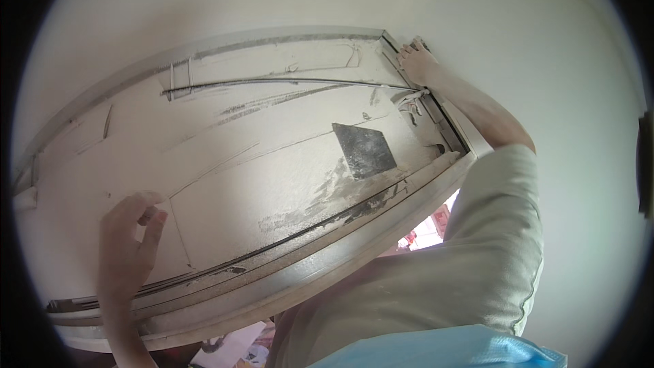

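Note:
My left hand (133, 232) hovers over or rests on the near left of a dusty white panel (225, 204); I cannot tell which. Its fingers curve loosely, the thumb stands apart from them, and nothing shows in it. At the far right corner my right hand (417, 63) is bent round, its fingers closed against a small dark thing (426, 45) I cannot make out, beside the wall. A dark four-sided patch (366, 151) lies on the panel, with smeared dust around it. Across the far part stretches a thin dark strip (293, 81).
A raised metal edge (225, 46) borders the panel's far side, and a dark-grooved rail (272, 259) its near side. White wall (586, 184) closes in at the right. Far below, papers (235, 344) and reddish things show. My beige sleeve (494, 232) and a blue face mask (443, 349) fill the foreground.

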Demonstrator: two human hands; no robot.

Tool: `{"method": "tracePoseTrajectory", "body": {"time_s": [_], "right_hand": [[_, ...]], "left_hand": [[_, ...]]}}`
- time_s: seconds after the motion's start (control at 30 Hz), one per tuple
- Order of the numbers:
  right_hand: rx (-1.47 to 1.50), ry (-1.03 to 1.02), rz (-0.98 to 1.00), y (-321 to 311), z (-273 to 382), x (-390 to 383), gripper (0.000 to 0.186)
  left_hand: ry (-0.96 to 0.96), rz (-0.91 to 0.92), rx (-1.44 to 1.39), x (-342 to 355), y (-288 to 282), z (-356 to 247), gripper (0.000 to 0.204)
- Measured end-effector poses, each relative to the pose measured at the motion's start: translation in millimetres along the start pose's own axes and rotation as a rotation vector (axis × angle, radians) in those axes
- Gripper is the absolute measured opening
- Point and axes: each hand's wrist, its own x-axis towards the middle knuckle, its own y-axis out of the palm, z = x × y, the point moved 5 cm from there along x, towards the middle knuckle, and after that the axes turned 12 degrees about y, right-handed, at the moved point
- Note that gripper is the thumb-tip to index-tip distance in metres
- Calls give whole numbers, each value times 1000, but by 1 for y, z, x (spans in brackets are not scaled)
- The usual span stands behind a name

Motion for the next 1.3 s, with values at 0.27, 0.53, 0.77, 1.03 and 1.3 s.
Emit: {"method": "tracePoseTrajectory", "body": {"time_s": [0.27, 0.53, 0.77, 1.03, 1.3], "right_hand": [[960, -3, -738, -110, -58, -254, 47], [2104, 528, -648, 20, 14, -311, 45], [2192, 617, -703, 37, 28, -303, 34], [2255, 726, -858, 46, 25, -305, 31], [2400, 664, -702, 53, 25, -306, 28]], "left_hand": [[112, -83, -86, 12, 9, -13, 24], [391, 61, -229, 164, 60, -114, 50], [583, 189, -156, 403, 254, -162, 66], [105, 154, 30, 519, 375, -154, 69], [19, 130, -222, 555, 373, -168, 72]]}}
